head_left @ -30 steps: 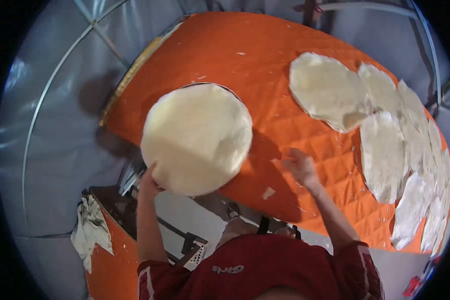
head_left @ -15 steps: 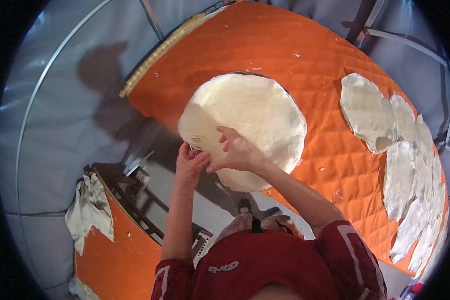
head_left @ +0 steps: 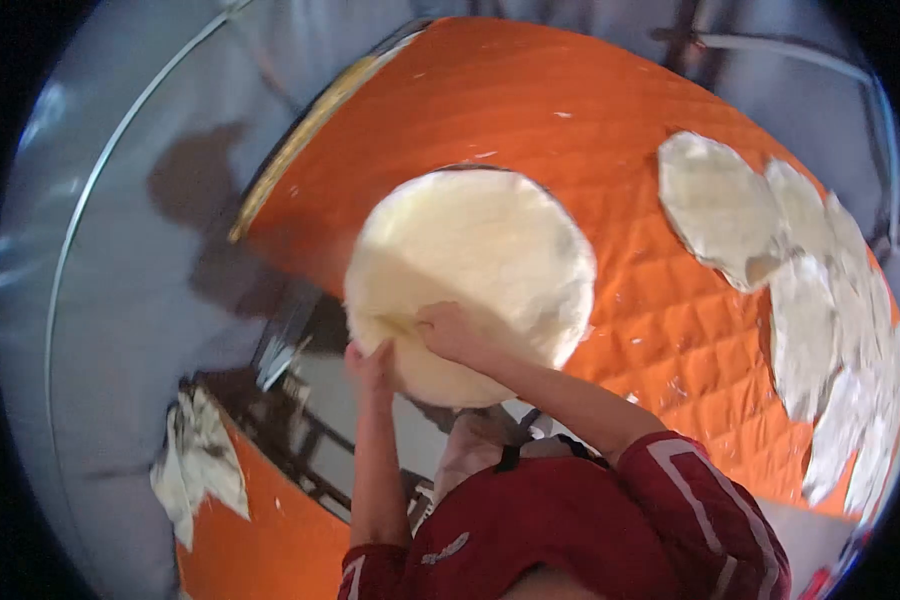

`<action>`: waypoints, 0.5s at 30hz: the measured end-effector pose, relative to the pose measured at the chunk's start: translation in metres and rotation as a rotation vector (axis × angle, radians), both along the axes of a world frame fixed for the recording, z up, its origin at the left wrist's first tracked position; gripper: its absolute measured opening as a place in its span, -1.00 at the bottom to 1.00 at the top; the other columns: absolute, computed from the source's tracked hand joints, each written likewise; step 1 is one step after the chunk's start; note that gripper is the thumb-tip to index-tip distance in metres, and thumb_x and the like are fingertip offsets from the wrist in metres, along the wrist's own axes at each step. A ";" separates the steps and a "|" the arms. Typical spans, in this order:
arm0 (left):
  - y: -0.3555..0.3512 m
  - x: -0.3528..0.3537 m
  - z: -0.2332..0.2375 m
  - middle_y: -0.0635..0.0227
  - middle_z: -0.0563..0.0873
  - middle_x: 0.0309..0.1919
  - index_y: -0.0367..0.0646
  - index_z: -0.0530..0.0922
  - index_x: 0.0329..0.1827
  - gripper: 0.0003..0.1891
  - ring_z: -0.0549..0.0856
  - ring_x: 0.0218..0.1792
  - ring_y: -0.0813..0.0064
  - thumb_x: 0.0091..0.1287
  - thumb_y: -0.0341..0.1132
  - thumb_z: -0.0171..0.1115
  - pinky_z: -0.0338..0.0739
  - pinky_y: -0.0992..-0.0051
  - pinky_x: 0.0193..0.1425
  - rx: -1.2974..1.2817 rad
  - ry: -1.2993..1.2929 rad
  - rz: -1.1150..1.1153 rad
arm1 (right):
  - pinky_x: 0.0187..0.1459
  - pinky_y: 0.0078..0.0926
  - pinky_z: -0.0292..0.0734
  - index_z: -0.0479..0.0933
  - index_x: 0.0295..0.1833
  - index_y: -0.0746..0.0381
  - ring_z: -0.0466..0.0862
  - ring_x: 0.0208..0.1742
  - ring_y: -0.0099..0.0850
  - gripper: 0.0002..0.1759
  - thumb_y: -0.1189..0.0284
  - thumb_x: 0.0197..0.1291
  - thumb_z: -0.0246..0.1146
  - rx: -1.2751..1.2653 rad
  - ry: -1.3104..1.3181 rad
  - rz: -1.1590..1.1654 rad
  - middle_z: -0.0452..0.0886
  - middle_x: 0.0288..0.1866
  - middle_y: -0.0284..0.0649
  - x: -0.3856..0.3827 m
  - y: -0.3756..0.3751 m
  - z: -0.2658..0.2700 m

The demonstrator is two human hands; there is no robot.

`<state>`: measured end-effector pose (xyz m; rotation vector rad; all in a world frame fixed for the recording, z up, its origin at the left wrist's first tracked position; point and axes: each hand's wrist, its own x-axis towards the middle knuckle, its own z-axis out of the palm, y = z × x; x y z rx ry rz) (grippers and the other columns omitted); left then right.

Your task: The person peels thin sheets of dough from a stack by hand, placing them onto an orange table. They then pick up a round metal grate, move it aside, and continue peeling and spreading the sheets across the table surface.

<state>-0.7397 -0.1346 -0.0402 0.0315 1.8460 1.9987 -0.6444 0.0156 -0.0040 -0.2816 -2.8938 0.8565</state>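
Dough round [head_left: 485, 235], pale & flat, lies mid-view in the head cam, w/ its far part over the orange quilted bench [head_left: 670, 330] & its near-L part out past the bench edge. Thin dark rim [head_left: 467, 167] shows along its far side; can't tell what it belongs to. L hand [head_left: 372, 365] is at the near-L edge of the round: thumb on top, fingers at the edge, grip narrow, holding the dough there. R hand [head_left: 452, 332] is on top of the round, just beside the L, fingers curled in, knuckles up; can't tell if the tips are closed on dough. Small raised fold [head_left: 397, 323] runs b/w the two hands. Forearm shadow darkens the near-L part.

R side of bench: several flat irregular dough sheets [head_left: 720, 205], some overlapping, well apart from the round. Small pale scraps [head_left: 563, 115] dot the cover. Gold-colored trim [head_left: 310, 140] runs along the bench's far-L edge.

Lower L: crumpled whitish cloth [head_left: 202, 465] on a 2nd orange surface [head_left: 260, 540], apart from the bench. Grey sheeting [head_left: 110, 330] w/ a thin pole [head_left: 78, 215] stands beyond, head-shaped shadow on it. Person's red shirt [head_left: 550, 520], white stripes on sleeve, fills bottom ctr.
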 end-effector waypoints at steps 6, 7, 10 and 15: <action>-0.002 -0.052 0.058 0.16 0.53 -0.22 -0.33 0.35 -0.05 -0.57 0.56 -0.26 0.32 -0.07 -0.58 0.14 0.49 0.38 -0.24 0.171 -0.071 -0.221 | -0.38 -0.52 0.46 0.51 -0.40 0.36 0.54 -0.46 -0.51 -0.78 0.39 0.01 0.09 -0.867 0.356 -0.865 0.54 -0.53 -0.27 0.105 0.106 0.116; -0.004 -0.070 0.057 0.15 0.53 -0.21 -0.34 0.34 -0.03 -0.56 0.56 -0.24 0.31 -0.06 -0.57 0.13 0.48 0.38 -0.22 0.171 -0.089 -0.285 | -0.46 -0.58 0.45 0.52 -0.38 0.38 0.54 -0.50 -0.51 -0.81 0.45 -0.06 0.17 -0.666 0.522 -0.798 0.56 -0.50 -0.23 0.144 0.135 0.088; -0.012 -0.108 0.054 0.12 0.50 -0.15 -0.35 0.31 0.01 -0.53 0.52 -0.15 0.27 -0.06 -0.57 0.10 0.45 0.39 -0.12 0.013 -0.142 -0.432 | -0.46 -0.56 0.45 0.49 -0.27 0.39 0.55 -0.51 -0.47 -0.77 0.47 -0.06 0.16 -0.775 0.808 -1.219 0.55 -0.48 -0.23 0.245 0.104 0.128; -0.026 -0.128 0.062 0.05 0.30 0.07 -0.31 0.06 0.19 -0.29 0.37 0.07 0.19 -0.13 -0.56 0.09 0.31 0.25 0.09 0.316 -0.368 -0.820 | -0.51 -0.55 0.41 0.46 -0.36 0.34 0.52 -0.56 -0.49 -0.80 0.41 -0.03 0.16 -0.537 0.777 -1.724 0.53 -0.51 -0.28 0.406 0.017 0.058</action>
